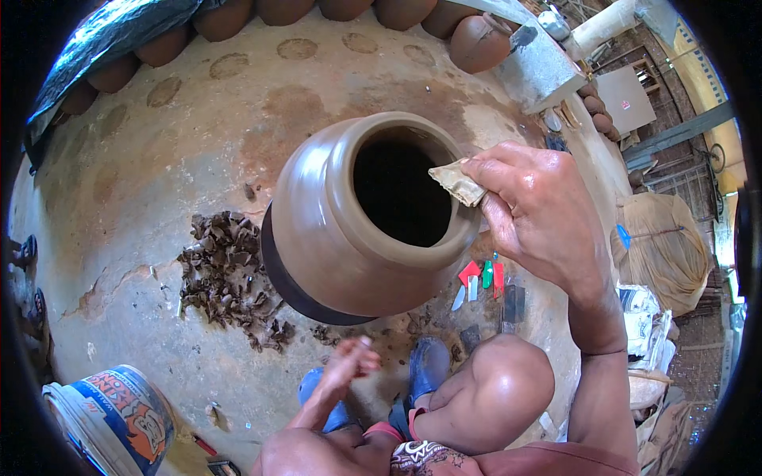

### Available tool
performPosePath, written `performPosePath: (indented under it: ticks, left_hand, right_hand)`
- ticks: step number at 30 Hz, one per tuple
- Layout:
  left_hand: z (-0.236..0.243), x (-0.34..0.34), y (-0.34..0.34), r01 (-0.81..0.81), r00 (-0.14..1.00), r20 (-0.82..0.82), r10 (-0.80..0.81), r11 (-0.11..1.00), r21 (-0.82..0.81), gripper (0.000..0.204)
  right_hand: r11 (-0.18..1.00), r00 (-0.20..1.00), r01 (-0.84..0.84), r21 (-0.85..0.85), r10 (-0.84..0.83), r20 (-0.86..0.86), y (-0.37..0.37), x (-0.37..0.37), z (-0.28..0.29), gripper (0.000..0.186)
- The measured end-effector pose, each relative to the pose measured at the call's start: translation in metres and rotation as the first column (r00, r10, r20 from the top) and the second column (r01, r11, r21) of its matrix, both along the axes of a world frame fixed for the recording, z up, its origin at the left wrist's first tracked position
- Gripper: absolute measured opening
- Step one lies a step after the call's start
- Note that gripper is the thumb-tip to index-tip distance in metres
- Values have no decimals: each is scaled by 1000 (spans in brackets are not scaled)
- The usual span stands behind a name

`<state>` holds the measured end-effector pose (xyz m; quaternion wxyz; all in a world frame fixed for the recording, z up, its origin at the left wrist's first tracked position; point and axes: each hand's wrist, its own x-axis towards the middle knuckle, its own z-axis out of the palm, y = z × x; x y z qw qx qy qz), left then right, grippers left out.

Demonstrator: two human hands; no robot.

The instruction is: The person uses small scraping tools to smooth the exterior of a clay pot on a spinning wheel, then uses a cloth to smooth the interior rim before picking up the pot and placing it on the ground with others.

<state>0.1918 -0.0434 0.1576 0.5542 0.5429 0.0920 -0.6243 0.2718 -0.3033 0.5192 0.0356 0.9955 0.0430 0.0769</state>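
Observation:
A large, wet-looking clay pot (317,198) stands in the middle on a dark round base (305,305), its dark mouth facing me. My right hand (536,210) is closed, pinching a folded, wet beige cloth (458,182) between thumb and fingers. That cloth lies over the right side of the pot's rim, and part of it hangs above the mouth. Below the pot, near my knees, my left hand (352,361) is apart from the clay. Its fingers are loosely bent and separated, with nothing visible in them. The pot's inside is too dark to make out.
Brown clay shavings (226,274) are heaped left of the pot. Small coloured strips (486,278) lie on the floor to its right. A plastic bucket (119,420) stands at lower left. Round clay pots (480,44) line the far edge, beside a pale block (544,71).

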Motion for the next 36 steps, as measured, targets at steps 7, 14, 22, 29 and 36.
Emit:
performPosePath:
  ticks: [7,14,22,29,36]
  left_hand:
    - [6,115,11,-684,714,202,670,729,-2,66]
    - [-3,13,1,8,999,-36,-6,999,48,79]
    - [-43,75,13,-543,812,315,490,834,101,62]
    - [6,38,7,-310,949,-6,316,934,176,58]
    - [-28,75,6,-506,780,471,413,858,85,40]
  right_hand:
    - [995,994,58,76,-65,84,-5,-11,-10,19]
    - [982,987,81,171,-102,120,-4,-14,-14,24]
    - [943,968,98,318,-165,191,-5,-18,-18,34]
    - [908,960,91,409,-189,205,-5,-19,-24,34]
    - [817,917,72,572,-280,285,-14,-31,-44,37]
